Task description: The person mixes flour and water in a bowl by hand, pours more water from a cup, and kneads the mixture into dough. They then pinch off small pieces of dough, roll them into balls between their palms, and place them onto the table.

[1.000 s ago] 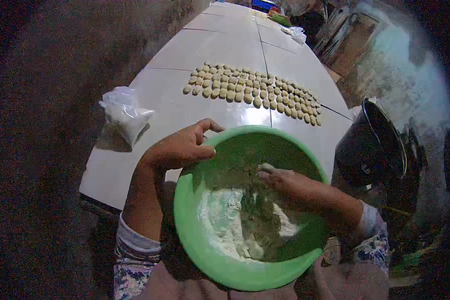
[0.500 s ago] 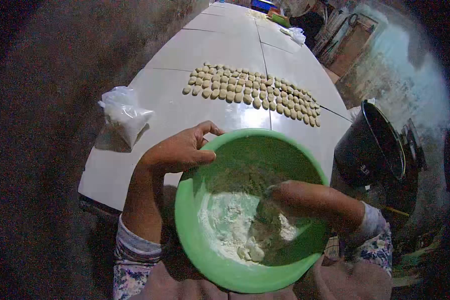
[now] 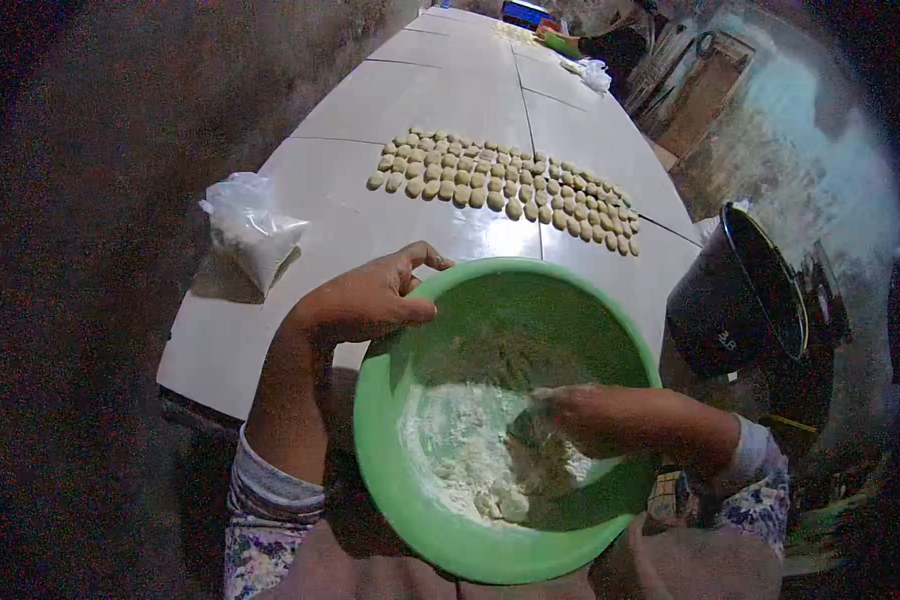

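In the head view, the green bowl is the landmark, round at the mouth and so without a long axis. White flour lies inside it, mostly to the left of the right hand's fingers and toward the bowl's near wall, in a patch that runs roughly from the middle to that wall. A pale lump sits at the patch's near end. The right hand is the nearer to the flour, reaching in over the bowl's right rim with fingers pointing down and left; their tips are blurred and shadowed, so I cannot tell how far apart they are or whether they hold anything. The left hand grips the bowl's far-left rim, thumb over the inside and fingers bent outside. The bowl's left and near walls stand well apart from the right fingers, while its right rim is close under the forearm. Beyond the bowl, rows of dough pieces lie on the table; a plastic bag stands to its left, a black bucket to its right.
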`<action>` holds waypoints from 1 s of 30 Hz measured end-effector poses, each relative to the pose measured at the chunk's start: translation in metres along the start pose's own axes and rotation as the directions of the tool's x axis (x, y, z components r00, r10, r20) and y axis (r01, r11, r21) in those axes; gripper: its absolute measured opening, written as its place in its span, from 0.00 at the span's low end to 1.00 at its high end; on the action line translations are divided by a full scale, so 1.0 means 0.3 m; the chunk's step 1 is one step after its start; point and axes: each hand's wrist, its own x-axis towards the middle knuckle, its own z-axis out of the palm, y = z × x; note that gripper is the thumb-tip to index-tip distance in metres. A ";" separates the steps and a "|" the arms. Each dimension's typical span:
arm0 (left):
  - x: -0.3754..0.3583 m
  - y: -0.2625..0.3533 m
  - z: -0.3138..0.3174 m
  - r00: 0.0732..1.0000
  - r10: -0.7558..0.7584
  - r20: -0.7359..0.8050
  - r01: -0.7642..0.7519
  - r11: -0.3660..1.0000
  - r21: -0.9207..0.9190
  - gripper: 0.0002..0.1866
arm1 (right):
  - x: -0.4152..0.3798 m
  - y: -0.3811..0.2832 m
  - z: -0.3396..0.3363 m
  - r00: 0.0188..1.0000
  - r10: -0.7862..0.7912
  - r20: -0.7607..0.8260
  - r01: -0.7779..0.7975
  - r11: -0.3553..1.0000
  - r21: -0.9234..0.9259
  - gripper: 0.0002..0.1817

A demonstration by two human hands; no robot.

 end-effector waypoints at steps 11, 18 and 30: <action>0.008 -0.015 -0.001 1.000 0.007 0.005 -0.007 1.000 0.012 0.25 | 0.065 0.053 -0.089 0.969 0.205 -0.135 -0.203 0.979 0.031 0.14; -0.007 0.013 0.006 1.000 -0.014 0.006 0.014 0.997 0.078 0.24 | 0.160 0.021 -0.160 0.975 0.223 -0.002 -0.217 0.951 0.220 0.16; -0.004 -0.004 0.001 1.000 -0.006 0.009 0.005 0.998 0.068 0.24 | -0.045 -0.022 -0.038 0.975 0.195 0.102 -0.192 0.981 -0.037 0.14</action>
